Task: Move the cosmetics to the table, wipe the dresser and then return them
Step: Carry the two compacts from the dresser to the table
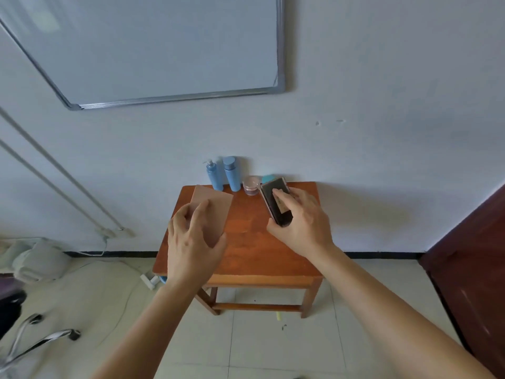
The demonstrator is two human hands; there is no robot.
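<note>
Floor (273,348): pale tiles nearest the camera, both bare forearms reaching over them toward the table
Chair base (41,337): chrome legs with a dark caster at the lower left, on the floor well apart from the table
Table (254,253): small reddish wooden one, its far edge against the white wall; the middle of the top is bare
Left hand (191,242): fingers spread and curled around the near end of the pink flat case, thumb on its right edge, gripping it near the table's left edge
Pink flat case (216,203): thin rectangular palette, tan-pink, its far corner pointing to the far left corner of the table; whether it rests on the top or is lifted clear of it I cannot tell
Right hand (300,222): closed on the dark compact, thumb at its near end, fingers laid over its right side
Dark compact (274,198): black oblong case with a metallic rim, tilted, held over the right half of the table near the far edge
Small jar (251,186): clear pinkish pot at the far edge, just beside the dark compact's far left corner
Teal item (269,178): only a rounded top shows behind the dark compact, too hidden to tell what it is
Blue capped bottle (231,173): upright at the far edge, left of the small jar
Blue pump bottle (213,175): upright, just beside the capped one, on its left
Whiteboard (153,47): on the wall above, metal-framed
</note>
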